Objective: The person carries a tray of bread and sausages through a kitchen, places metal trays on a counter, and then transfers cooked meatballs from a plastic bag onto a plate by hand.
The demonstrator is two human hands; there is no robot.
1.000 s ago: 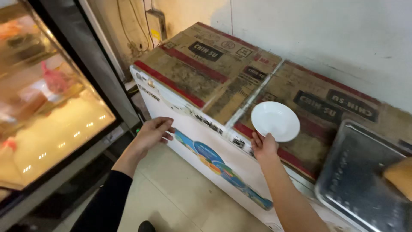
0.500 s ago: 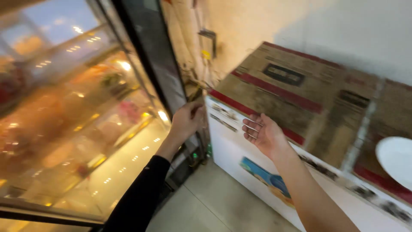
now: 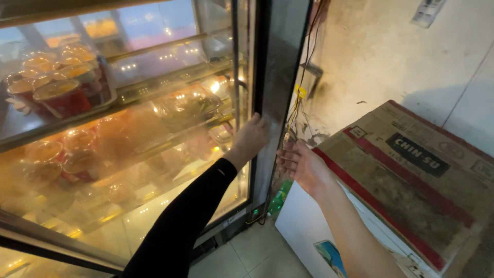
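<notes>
left hand now on display case door, right hand raised beside it

On my feed the warm orange glow comes from lamps inside the glass display case at left, with small glare spots across its fogged door. The wall at far right sits in flat, paler light. Edges bend slightly, and the near sleeve is soft.

We stand in a food shop: a lit glass display fridge holds sealed cups, beside a chest freezer under flattened cardboard.
</notes>
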